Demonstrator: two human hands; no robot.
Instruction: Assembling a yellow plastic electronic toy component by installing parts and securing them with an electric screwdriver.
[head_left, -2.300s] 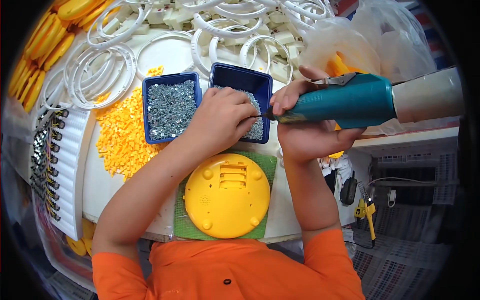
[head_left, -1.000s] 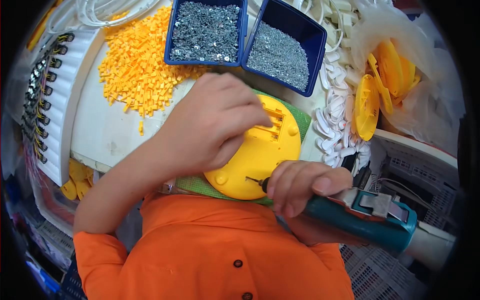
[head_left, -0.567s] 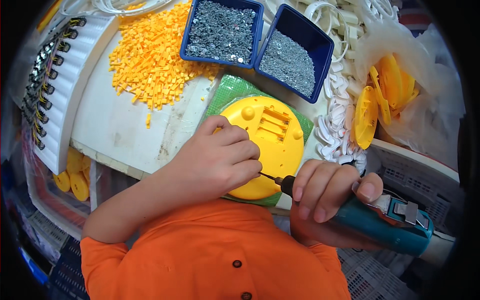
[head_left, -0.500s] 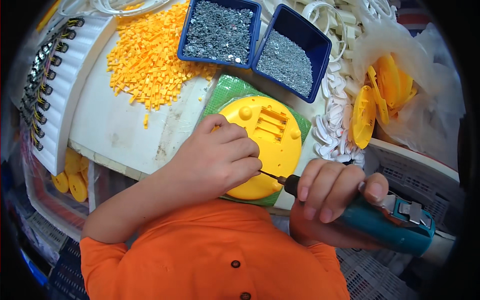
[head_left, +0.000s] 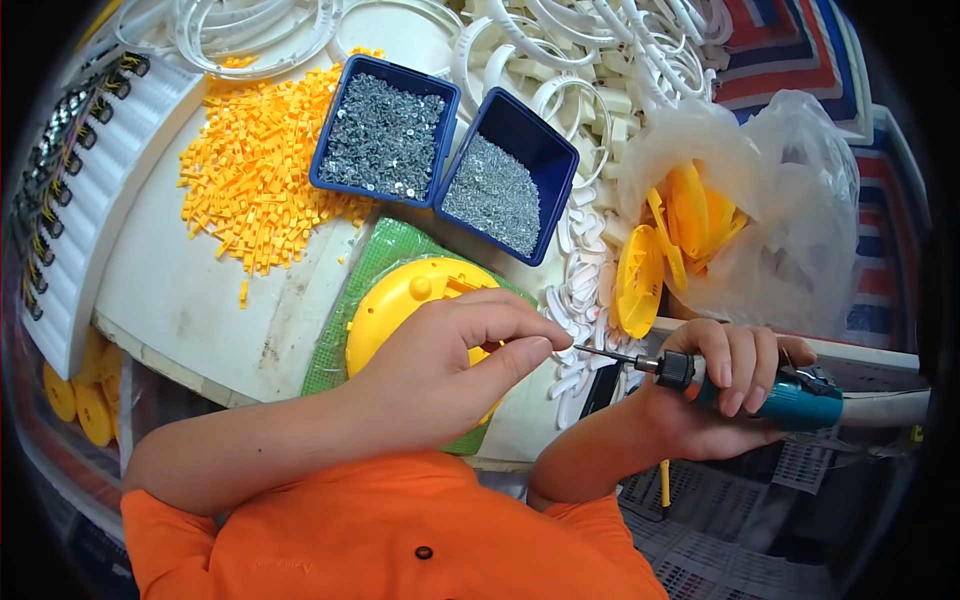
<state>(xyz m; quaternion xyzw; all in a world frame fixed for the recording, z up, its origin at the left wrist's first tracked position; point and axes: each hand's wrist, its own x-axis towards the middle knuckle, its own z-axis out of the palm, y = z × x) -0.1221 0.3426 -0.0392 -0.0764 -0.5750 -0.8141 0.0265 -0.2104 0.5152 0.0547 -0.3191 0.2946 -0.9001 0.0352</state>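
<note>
My right hand (head_left: 735, 375) is wrapped around a teal electric screwdriver (head_left: 810, 402), which lies level with its thin bit pointing left. At the bit's tip my left hand (head_left: 440, 350) has thumb and forefinger pinched together; whatever they hold is too small to make out. Under that hand, a round yellow plastic housing (head_left: 385, 312) rests on a green mat (head_left: 328, 345), partly covered by the hand and wrist.
Beyond the mat stand two blue bins, one (head_left: 318, 165) with small metal washer-like pieces, another (head_left: 548, 165) with fine screws. A pile of yellow plastic pieces (head_left: 260, 180) lies left. White curved parts (head_left: 575, 290) and a clear bag (head_left: 800, 230) with yellow discs are right.
The screwdriver bit has come away from the yellow housing and is now to its right. My left hand has moved off the housing's edge to the bit's tip. The whole view has shifted.
</note>
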